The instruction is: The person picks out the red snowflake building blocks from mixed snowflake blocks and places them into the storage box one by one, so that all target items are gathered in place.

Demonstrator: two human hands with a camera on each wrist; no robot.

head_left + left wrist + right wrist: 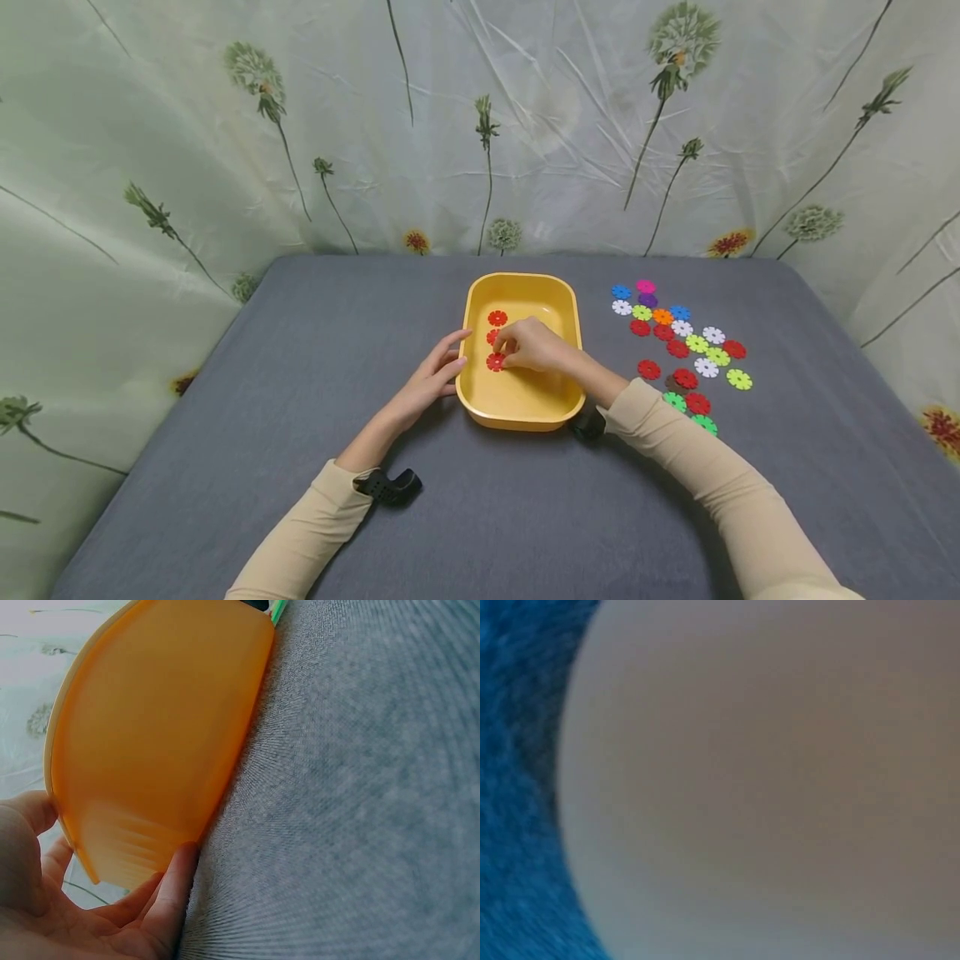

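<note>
A pale, dandelion-printed hanging cloth [555,125] is creasing behind a grey fabric-covered bench [262,417], and we are looking down at two beige fabric sleeves [720,492] entering from the near side. A yellow plastic tub with rounded corners [517,425] is standing upright between the hands. We are seeing the left hand [431,379] resting against the tub's left wall and rim, its fingers loosely extended. The right hand [534,346] is pinching the nearest red notched plastic disc [494,363] inside the tub; it is blocking our view of some floor and right rim, and a blur is filling the right wrist view. A black wrist device [393,487] is sitting on the left wrist. Right of the tub, multicoloured notched plastic discs [682,328] are lying scattered, some overlapping. The pinched disc is lying under the right fingertips, just inside the wall from the left hand, and two more red discs [497,318] are lining up beyond it.
</note>
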